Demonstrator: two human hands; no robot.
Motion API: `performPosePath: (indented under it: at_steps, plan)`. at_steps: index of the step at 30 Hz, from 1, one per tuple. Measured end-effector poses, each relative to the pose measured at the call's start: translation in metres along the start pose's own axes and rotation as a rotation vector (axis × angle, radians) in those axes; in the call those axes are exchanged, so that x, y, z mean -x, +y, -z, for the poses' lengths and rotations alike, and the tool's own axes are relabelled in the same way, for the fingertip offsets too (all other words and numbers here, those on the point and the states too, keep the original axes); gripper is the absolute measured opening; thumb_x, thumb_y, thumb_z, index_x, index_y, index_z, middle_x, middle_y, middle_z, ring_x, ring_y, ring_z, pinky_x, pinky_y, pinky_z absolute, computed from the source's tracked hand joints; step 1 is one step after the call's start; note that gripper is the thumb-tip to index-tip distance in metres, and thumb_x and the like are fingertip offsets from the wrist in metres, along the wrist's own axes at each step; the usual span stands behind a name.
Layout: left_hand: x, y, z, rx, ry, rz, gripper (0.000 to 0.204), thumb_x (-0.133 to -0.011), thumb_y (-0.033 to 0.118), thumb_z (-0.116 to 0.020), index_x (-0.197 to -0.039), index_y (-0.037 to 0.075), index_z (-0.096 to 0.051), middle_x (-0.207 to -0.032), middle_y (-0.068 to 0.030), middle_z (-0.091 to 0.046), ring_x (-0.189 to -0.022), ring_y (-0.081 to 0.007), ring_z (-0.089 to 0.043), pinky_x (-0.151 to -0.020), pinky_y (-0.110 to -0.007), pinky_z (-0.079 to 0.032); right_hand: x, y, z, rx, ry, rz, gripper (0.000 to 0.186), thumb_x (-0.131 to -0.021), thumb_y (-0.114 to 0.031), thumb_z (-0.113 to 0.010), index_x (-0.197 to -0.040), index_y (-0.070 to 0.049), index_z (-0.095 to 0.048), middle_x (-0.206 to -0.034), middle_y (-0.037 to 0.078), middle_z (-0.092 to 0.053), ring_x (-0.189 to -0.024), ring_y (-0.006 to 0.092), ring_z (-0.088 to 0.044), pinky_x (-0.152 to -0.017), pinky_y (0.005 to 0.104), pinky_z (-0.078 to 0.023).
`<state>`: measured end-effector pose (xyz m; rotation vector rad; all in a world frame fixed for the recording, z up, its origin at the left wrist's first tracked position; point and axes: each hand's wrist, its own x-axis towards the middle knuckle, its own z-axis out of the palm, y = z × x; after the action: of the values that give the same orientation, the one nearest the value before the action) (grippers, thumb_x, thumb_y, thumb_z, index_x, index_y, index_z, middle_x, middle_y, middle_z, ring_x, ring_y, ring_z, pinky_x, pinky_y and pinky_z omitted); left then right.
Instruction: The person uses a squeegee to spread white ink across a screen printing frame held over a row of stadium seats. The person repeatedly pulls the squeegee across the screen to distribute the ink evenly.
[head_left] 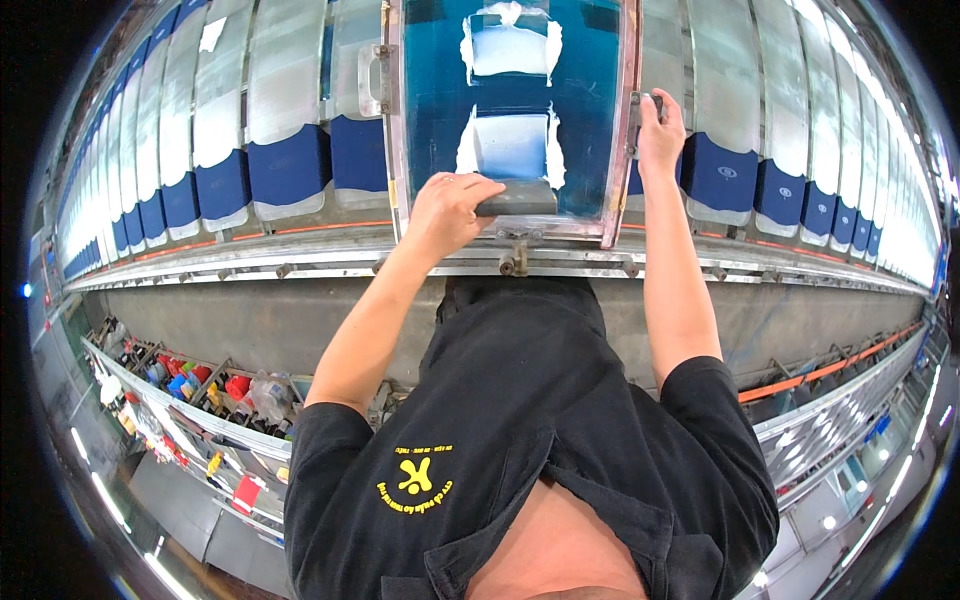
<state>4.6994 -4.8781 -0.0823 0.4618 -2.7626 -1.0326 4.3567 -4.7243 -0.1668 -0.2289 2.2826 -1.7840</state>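
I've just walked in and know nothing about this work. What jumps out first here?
The blue printing screen in its metal frame at top centre catches the eye, with pale patches on its mesh. The left hand grips a grey squeegee at its lower edge, while the right hand holds the frame's right side. Rows of navy fabric pieces lie on long pallets to both sides.

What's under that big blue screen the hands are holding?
Under the blue screen frame the long table carries a row of dark blue cloth pieces. The left hand grips a grey squeegee; the right hand holds the frame's edge. The piece directly beneath is covered.
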Motion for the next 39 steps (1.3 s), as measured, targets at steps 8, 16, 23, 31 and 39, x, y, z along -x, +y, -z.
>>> performPosePath:
  at_steps: [8,16,23,31,39]
  plan:
    - [-0.062,-0.018,0.017,-0.019,-0.036,0.016,0.031,-0.086,0.026,-0.089,-0.113,0.012,-0.081,-0.103,-0.0094,-0.079,-0.097,-0.0324,-0.075,-0.086,-0.044,-0.057,-0.007,0.010,-0.008,0.395,-0.033,0.016,0.046,-0.096,-0.035,-0.077,-0.134,-0.010,-0.070,-0.122,0.013,-0.076,-0.113,0.0288,-0.073,-0.100,0.0392,-0.054]
    - [-0.142,-0.049,0.021,-0.015,-0.178,0.183,0.028,-0.092,0.030,-0.083,-0.116,0.016,-0.080,-0.104,-0.0096,-0.078,-0.099,-0.0342,-0.074,-0.087,-0.045,-0.058,-0.010,0.007,-0.003,0.566,0.041,0.256,0.050,-0.095,-0.040,-0.079,-0.132,-0.007,-0.069,-0.122,0.017,-0.075,-0.112,0.0328,-0.072,-0.099,0.0419,-0.055]
    - [-0.156,-0.055,0.022,-0.056,-0.213,0.238,0.027,-0.090,0.028,-0.084,-0.114,0.016,-0.080,-0.105,-0.0113,-0.078,-0.100,-0.0347,-0.074,-0.087,-0.046,-0.058,0.035,-0.095,-0.078,0.561,-0.783,0.712,0.036,-0.088,-0.029,-0.087,-0.109,-0.002,-0.075,-0.100,0.015,-0.075,-0.098,0.0393,-0.071,-0.084,0.0448,-0.056]
    - [-0.071,-0.031,-0.006,0.012,-0.202,0.174,0.021,-0.087,0.030,-0.084,-0.105,0.021,-0.080,-0.099,-0.0096,-0.076,-0.097,-0.0349,-0.074,-0.084,-0.047,-0.060,0.122,-0.056,-0.049,0.593,-0.686,0.720,0.024,-0.084,-0.022,-0.084,-0.088,-0.008,-0.064,-0.088,0.012,-0.069,-0.087,0.0374,-0.069,-0.078,0.0509,-0.055]
    - [-0.146,-0.049,0.023,-0.018,-0.184,0.292,0.024,-0.086,0.035,-0.084,-0.101,0.017,-0.080,-0.095,-0.0126,-0.079,-0.093,-0.0375,-0.075,-0.081,-0.048,-0.059,0.044,-0.074,-0.089,0.633,-0.698,0.758,0.022,-0.084,-0.022,-0.081,-0.091,-0.007,-0.066,-0.093,0.014,-0.072,-0.092,0.0399,-0.071,-0.081,0.0530,-0.056]
